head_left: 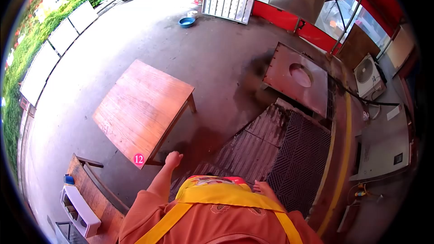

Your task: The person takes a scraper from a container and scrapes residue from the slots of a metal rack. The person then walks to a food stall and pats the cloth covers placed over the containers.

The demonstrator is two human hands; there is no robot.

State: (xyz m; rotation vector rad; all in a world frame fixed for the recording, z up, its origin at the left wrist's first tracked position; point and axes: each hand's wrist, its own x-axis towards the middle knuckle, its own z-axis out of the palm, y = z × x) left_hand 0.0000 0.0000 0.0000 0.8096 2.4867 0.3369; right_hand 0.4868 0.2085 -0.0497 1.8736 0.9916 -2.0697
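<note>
My left hand [173, 158] hangs just off the near right corner of a wooden table [144, 104], apart from it. Its fingers are curled in, and nothing shows in them. My right hand [265, 189] is low beside the yellow apron [228, 194], over the dark floor mats. The fingers are somewhat apart and hold nothing visible; part of this hand is hidden behind my body. A round pink sticker marked 12 [139, 159] is on the table's near corner.
A metal stand with a round opening [300, 75] is ahead right, past ridged mats [298, 158]. At lower left, a wooden bench [92, 190] bears a white rack [80, 212]. Farther off are a blue basin [186, 22] and an air-conditioner unit [368, 77].
</note>
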